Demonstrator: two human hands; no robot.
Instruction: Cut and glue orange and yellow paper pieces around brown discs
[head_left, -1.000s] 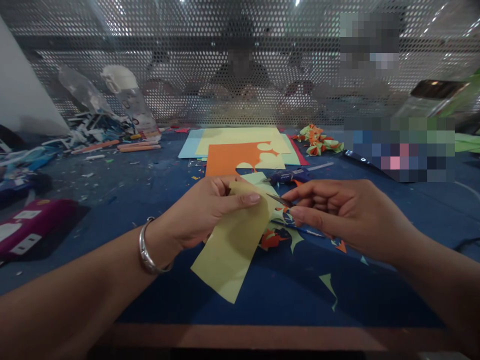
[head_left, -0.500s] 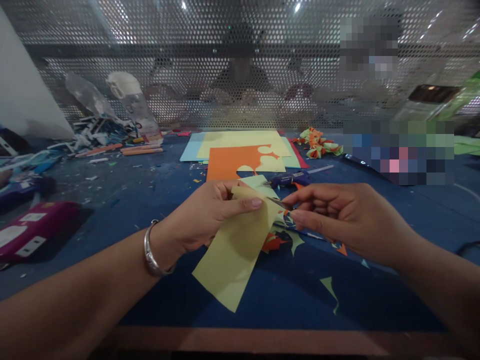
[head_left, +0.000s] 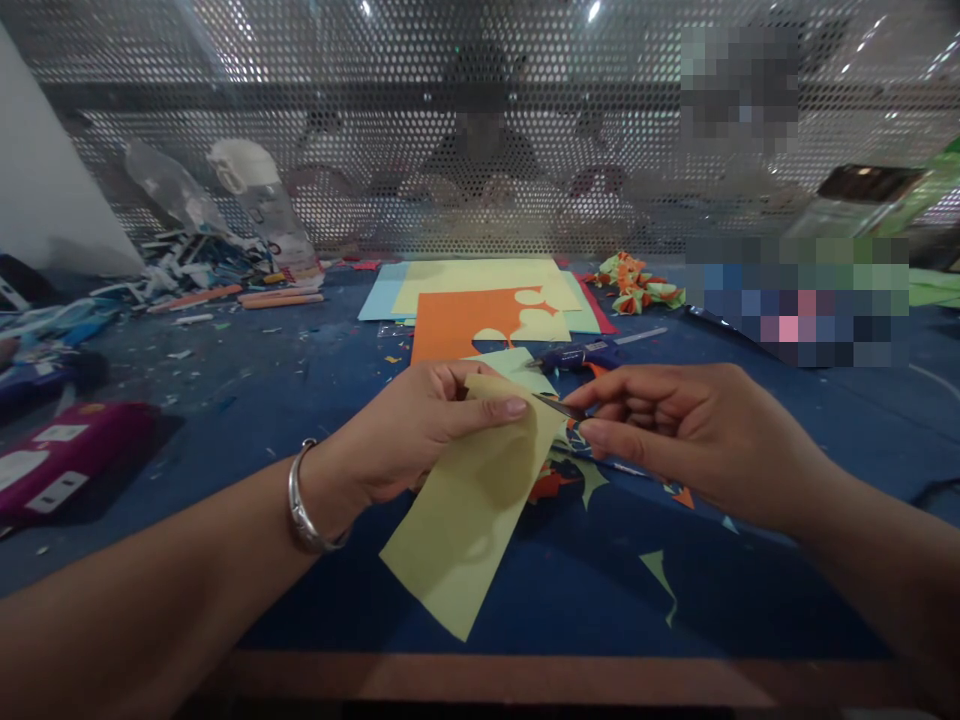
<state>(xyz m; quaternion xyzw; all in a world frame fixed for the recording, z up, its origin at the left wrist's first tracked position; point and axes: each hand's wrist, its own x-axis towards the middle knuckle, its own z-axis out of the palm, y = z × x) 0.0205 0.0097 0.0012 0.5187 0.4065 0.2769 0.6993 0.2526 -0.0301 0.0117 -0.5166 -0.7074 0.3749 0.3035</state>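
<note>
My left hand, a silver bangle on its wrist, pinches a pale yellow strip of paper near its top, thumb in front and fingers behind. The strip hangs tilted, its lower end towards the table's front edge. At the strip's right edge, my right hand is closed on scissors. Their narrow metal blades point left at the paper; the handles are hidden by the fingers. Beneath the hands lie orange scraps and a green offcut. Another curved green scrap rests nearer the front.
Behind the hands are orange paper with round cut-outs, stacked coloured sheets and a blue glue gun. Crumpled orange-green paper pieces sit farther back. A bottle stands back left; a magenta case lies left.
The yellow strip's lower end has swung slightly down and left. Both hands keep nearly the same place and grip, and the scissors stay at the paper's edge.
</note>
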